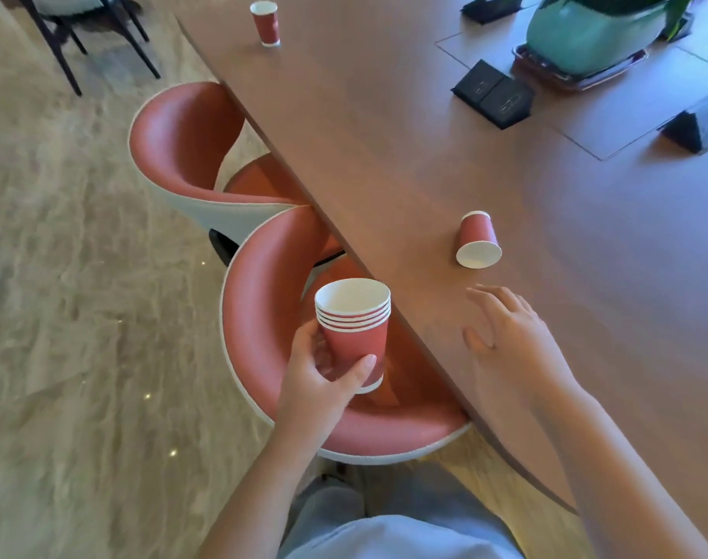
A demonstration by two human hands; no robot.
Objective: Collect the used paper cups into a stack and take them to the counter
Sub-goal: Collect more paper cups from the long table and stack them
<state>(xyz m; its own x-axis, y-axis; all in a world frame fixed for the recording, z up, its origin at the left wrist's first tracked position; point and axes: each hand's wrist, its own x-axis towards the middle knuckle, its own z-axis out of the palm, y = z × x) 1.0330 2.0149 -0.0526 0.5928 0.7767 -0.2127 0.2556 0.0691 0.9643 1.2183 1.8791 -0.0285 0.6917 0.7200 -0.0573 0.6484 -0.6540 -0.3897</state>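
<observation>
We hold a stack of red paper cups (pixel 354 324) upright in our left hand (pixel 320 381), off the table's edge and above the seat of the near red chair (pixel 271 316). We count about 5 white rims nested at the top, though the lower ones blur together. Our left grip is closed around the stack's lower half, thumb across the front and fingers behind.

Our right hand (pixel 509 336) hovers over the table (pixel 384 135) with fingers spread wide, holding nothing. Just beyond its fingertips 1 tipped cup (pixel 478 240) lies on its side on the table, its open mouth facing us. A far cup (pixel 266 24) stands upright near the table's far edge, well apart from the others.

A second red chair (pixel 183 147) is tucked under the table beside the first. Toward the table's middle sit black boxes (pixel 493 94) and a teal plant pot (pixel 586 30) on a tray.
</observation>
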